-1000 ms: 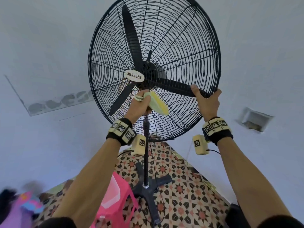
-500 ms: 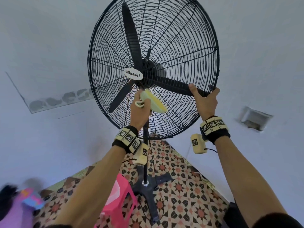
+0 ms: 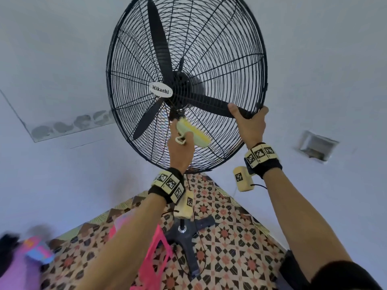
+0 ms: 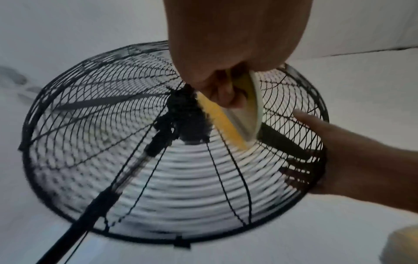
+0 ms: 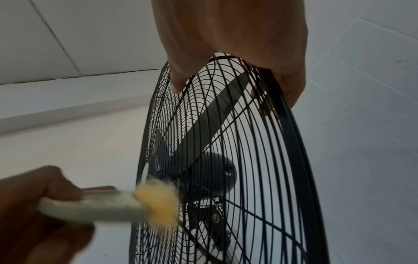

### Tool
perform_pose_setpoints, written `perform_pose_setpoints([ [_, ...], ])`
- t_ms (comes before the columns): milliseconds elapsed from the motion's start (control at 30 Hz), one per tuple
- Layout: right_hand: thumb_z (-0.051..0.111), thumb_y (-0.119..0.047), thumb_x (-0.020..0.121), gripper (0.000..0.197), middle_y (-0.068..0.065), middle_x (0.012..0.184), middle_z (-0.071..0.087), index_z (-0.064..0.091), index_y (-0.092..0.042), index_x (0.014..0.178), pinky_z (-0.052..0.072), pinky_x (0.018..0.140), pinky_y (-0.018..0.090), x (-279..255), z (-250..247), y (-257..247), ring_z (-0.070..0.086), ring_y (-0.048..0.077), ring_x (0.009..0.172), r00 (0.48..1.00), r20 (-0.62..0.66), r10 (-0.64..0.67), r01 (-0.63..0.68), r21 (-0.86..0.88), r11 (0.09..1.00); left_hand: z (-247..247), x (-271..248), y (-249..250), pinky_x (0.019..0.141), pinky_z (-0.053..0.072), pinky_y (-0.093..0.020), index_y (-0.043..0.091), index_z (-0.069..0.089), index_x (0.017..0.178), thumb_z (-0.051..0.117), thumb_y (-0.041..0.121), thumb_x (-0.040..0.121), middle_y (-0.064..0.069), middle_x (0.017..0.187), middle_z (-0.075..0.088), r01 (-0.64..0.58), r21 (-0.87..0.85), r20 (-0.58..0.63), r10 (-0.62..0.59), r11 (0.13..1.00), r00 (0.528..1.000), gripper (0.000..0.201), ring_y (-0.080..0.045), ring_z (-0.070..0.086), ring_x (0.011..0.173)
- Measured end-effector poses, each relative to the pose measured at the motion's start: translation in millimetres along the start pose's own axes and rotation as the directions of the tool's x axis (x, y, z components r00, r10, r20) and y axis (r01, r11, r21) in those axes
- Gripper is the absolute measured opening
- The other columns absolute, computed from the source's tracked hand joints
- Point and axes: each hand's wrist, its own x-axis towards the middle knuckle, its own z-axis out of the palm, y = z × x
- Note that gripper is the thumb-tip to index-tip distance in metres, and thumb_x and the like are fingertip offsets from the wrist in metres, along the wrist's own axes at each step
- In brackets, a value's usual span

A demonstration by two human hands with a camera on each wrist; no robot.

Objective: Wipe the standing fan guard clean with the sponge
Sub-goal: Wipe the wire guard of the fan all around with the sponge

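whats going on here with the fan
A person is cleaning a black wire fan guard on a standing fan. The left hand grips a yellow sponge with a pale handle and presses it to the guard below the hub. The right hand grips the guard's rim, steadying it.

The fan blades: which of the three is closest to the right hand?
The blade pointing right, toward the guard rim; its tip ends beside the right hand. The other two point up and down-left.
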Motion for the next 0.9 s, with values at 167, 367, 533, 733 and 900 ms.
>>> perform_pose_setpoints([
  [167,0.078,-0.069,0.076,0.118,0.008,0.158,0.039,0.016,-0.010,0.157,0.030,0.106,0.023,2,-5,3,0.041,0.027,0.144,0.999,0.043,0.007,-0.007,-0.005,1.000,13,-34,-11,0.053,0.047,-0.024,0.011,0.038,0.148,0.049,0.034,0.090,-0.003,0.087,0.061,-0.050,0.093,0.292,0.020,0.994,0.956,0.063,-0.012,0.055,0.065],
  [367,0.080,-0.070,0.074,0.117,0.007,0.157,0.041,0.019,-0.012,0.154,0.035,0.116,0.031,-3,-4,4,0.043,0.027,0.142,0.995,0.099,-0.024,0.023,0.007,1.000,6,-37,-9,0.049,0.048,-0.032,0.016,0.038,0.148,0.051,0.036,0.091,-0.005,0.088,0.061,-0.016,0.004,0.024,0.016,1.000,1.000,0.062,-0.020,0.055,0.065],
  [533,0.081,-0.068,0.074,0.111,0.005,0.153,0.042,0.022,-0.012,0.151,0.037,0.115,0.032,4,-8,8,0.046,0.024,0.138,0.990,0.129,-0.062,0.059,0.024,0.998,22,-68,-21,0.054,0.055,-0.060,0.026,0.023,0.155,0.048,0.047,0.095,-0.024,0.102,0.064,-0.029,0.141,0.304,-0.016,0.990,0.953,0.069,-0.044,0.066,0.072],
  [733,0.079,-0.074,0.071,0.121,0.004,0.156,0.039,0.017,-0.010,0.153,0.039,0.117,0.034,4,-10,13,0.045,0.021,0.138,0.979,0.184,-0.091,0.090,0.018,0.996,29,-83,-4,0.045,0.048,-0.049,0.019,0.059,0.114,0.055,0.023,0.105,-0.013,0.075,0.065,-0.238,0.180,0.236,0.193,0.954,0.952,0.010,-0.033,0.060,0.056],
  [900,0.081,-0.069,0.074,0.117,0.004,0.154,0.038,0.016,-0.011,0.152,0.037,0.110,0.027,9,-13,15,0.044,0.019,0.135,0.972,0.211,-0.107,0.107,0.011,0.994,55,-103,-16,0.055,0.055,-0.042,0.015,0.062,0.095,0.073,0.036,0.095,-0.003,0.072,0.068,-0.254,0.369,0.374,0.108,0.894,0.921,0.024,-0.018,0.065,0.059],
])
